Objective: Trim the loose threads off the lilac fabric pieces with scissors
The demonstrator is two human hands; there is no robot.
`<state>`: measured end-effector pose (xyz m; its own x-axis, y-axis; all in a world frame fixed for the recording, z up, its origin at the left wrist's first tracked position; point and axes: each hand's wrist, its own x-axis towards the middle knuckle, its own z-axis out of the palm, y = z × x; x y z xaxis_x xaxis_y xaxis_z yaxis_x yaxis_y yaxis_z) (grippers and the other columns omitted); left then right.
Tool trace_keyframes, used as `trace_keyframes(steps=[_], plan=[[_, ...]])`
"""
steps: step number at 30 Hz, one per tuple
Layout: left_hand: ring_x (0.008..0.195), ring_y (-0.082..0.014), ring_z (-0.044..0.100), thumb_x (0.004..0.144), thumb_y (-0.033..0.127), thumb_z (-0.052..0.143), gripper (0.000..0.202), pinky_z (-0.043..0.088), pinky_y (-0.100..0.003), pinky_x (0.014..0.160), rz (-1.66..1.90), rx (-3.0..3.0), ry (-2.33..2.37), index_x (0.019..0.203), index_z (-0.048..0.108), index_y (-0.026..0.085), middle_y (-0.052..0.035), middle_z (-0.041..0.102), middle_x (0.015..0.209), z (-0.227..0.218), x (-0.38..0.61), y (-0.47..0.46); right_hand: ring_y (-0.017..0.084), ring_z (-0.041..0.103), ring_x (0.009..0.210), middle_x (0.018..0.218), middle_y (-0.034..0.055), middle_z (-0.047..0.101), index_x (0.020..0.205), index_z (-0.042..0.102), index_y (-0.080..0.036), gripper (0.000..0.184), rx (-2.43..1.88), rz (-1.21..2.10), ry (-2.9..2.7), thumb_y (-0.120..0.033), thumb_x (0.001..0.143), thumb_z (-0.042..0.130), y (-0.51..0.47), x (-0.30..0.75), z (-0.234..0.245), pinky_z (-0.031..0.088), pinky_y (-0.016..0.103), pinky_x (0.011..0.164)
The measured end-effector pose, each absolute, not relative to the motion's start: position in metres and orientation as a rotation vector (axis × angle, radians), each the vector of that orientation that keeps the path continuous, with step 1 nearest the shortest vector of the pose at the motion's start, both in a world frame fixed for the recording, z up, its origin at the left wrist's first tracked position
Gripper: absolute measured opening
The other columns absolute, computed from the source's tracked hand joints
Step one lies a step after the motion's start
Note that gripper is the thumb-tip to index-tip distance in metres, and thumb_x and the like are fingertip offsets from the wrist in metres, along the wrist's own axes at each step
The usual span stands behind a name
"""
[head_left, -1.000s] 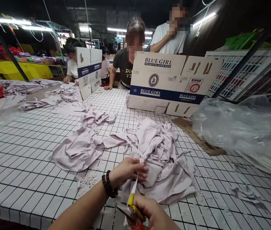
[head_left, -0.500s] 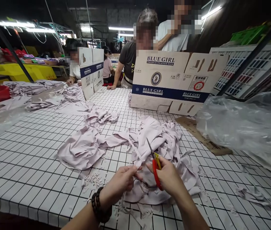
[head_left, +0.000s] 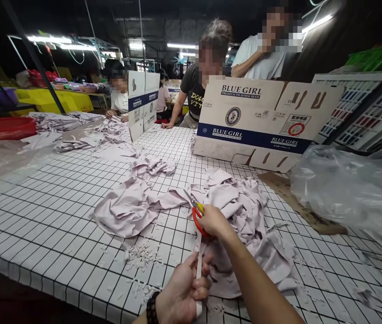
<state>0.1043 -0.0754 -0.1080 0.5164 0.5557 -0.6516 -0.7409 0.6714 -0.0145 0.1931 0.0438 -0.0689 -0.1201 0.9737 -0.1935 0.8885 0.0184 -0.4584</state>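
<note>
My right hand [head_left: 214, 221] grips scissors [head_left: 197, 218] by their red and yellow handles, with the blades pointing up and left over a strip of pale fabric. Below it, my left hand [head_left: 189, 285] is turned partly palm up, its fingers curled round a narrow fabric strip [head_left: 199, 265] that runs up toward the scissors. A crumpled heap of pale pinkish fabric [head_left: 241, 202] lies beside and beneath the hands. Another bunch of the same fabric [head_left: 125, 209] spreads to the left, joined to the heap by a band of cloth. Small fabric snippets [head_left: 140, 255] are scattered left of my hands.
Two cardboard pieces, one large [head_left: 234, 144] and one smaller [head_left: 137, 108], stand upright across the grid-patterned table [head_left: 59, 225]. Clear plastic [head_left: 343, 184] and a brown paper piece [head_left: 306, 209] lie right. A red basin [head_left: 5, 128] is left. Several people are behind the cardboard.
My right hand has moved the scissors up and left, away from my left hand. My left hand has dropped lower and turned palm up with the strip. The view has shifted slightly left.
</note>
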Motion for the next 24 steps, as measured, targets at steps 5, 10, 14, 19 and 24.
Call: trace_keyframes(steps=[5,10,14,19,24], plan=[[0.031,0.0005,0.03,0.096,0.029,0.052,0.017,0.015,-0.009,0.03,1.069,-0.162,0.515,0.099,0.059,0.014,0.0075,0.052,0.058,-0.084,0.089,-0.062,0.012,0.055,0.055,0.063,-0.0051,0.055,0.076,0.051,-0.02,0.033,-1.539,0.936,-1.662,-0.047,0.076,0.07,0.047,0.188,-0.044,0.048,0.024,0.053],[0.033,0.0028,0.026,0.07,0.04,0.081,0.041,0.018,-0.012,0.032,1.259,0.312,0.636,0.09,0.061,0.011,0.0004,0.068,0.07,-0.071,0.08,-0.06,0.012,0.055,0.061,0.066,-0.0051,0.051,0.073,0.042,-0.023,0.044,-1.253,0.989,-1.358,-0.06,0.069,0.065,0.026,0.191,-0.024,0.05,0.024,0.06],[0.042,-0.0039,0.052,0.066,0.048,0.081,0.048,0.034,-0.016,0.04,1.155,0.442,0.738,0.088,0.06,0.011,-0.0093,0.075,0.085,-0.089,0.088,-0.072,0.013,0.052,0.051,0.056,-0.0064,0.048,0.068,0.044,-0.023,0.047,-1.319,1.049,-1.276,-0.057,0.059,0.075,0.003,0.217,-0.046,0.046,0.025,0.049],[0.049,-0.0093,0.062,0.065,0.055,0.079,0.053,0.044,-0.02,0.048,0.973,0.454,0.767,0.086,0.061,0.01,-0.0114,0.075,0.083,-0.112,0.094,-0.089,0.014,0.049,0.045,0.05,-0.0052,0.052,0.065,0.054,-0.022,0.033,-1.598,1.056,-1.28,-0.042,0.054,0.079,-0.019,0.253,-0.073,0.037,0.024,0.041],[0.056,-0.0113,0.064,0.069,0.058,0.075,0.052,0.048,-0.022,0.056,1.024,0.58,0.82,0.084,0.061,0.01,-0.0104,0.074,0.077,-0.106,0.091,-0.092,0.015,0.053,0.06,0.07,-0.0021,0.06,0.083,0.063,-0.021,0.027,-1.658,1.081,-1.394,-0.032,0.062,0.076,-0.047,0.262,-0.063,0.041,0.024,0.052]])
